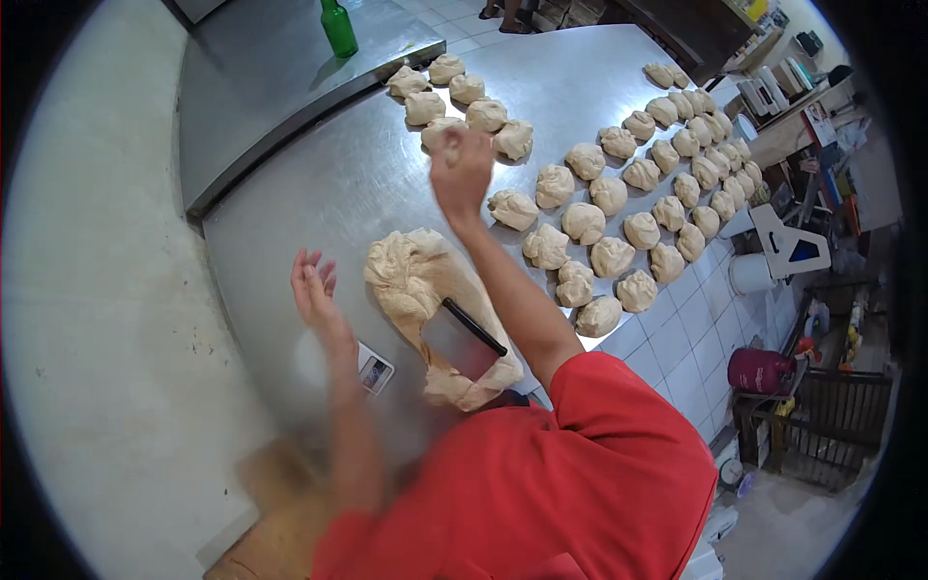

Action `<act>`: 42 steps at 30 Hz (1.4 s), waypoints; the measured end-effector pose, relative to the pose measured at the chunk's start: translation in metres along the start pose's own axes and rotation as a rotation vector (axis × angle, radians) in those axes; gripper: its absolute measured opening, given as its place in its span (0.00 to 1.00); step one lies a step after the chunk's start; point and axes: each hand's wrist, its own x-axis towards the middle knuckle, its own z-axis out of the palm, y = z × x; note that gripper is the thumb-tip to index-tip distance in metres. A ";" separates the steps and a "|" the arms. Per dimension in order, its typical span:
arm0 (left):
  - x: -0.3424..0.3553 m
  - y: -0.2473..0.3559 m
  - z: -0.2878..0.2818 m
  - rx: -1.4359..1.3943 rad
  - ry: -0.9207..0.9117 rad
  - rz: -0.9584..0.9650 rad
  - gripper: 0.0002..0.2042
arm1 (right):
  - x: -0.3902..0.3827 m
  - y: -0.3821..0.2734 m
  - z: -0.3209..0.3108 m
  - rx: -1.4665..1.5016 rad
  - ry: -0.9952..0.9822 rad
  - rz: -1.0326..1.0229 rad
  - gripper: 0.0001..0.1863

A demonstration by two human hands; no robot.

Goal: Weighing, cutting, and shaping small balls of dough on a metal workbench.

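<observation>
My right hand [460, 174] reaches far over the steel table [319, 193], fingers closed around a small dough piece [443, 132] beside a cluster of portioned dough balls [486, 115]. My left hand [315, 290] hovers open, fingers spread, just left of the large dough mass [411, 275], holding nothing. A bench scraper [462, 336] with a black handle stands stuck in the near end of that mass. A small digital scale [373, 369] lies by my left forearm. More dough balls [609, 227] lie in rows at the right.
A green glass bottle [338, 27] stands on the raised steel shelf at the back. A white wall [87, 290] borders the table's left. Off the table's right edge, on the tiled floor, are a white bucket [749, 274] and a red gas cylinder [759, 370].
</observation>
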 end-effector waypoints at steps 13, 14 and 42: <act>-0.132 -0.079 -0.133 0.388 -0.146 -0.434 0.19 | -0.129 0.033 -0.092 -0.203 -0.753 -0.018 0.36; -0.147 -0.091 -0.137 0.383 -0.305 -0.440 0.22 | -0.155 0.021 -0.119 -0.313 -0.853 -0.010 0.39; -0.261 -0.128 0.096 1.321 0.043 -0.334 0.62 | -0.112 0.076 -0.287 0.171 -0.757 0.138 0.14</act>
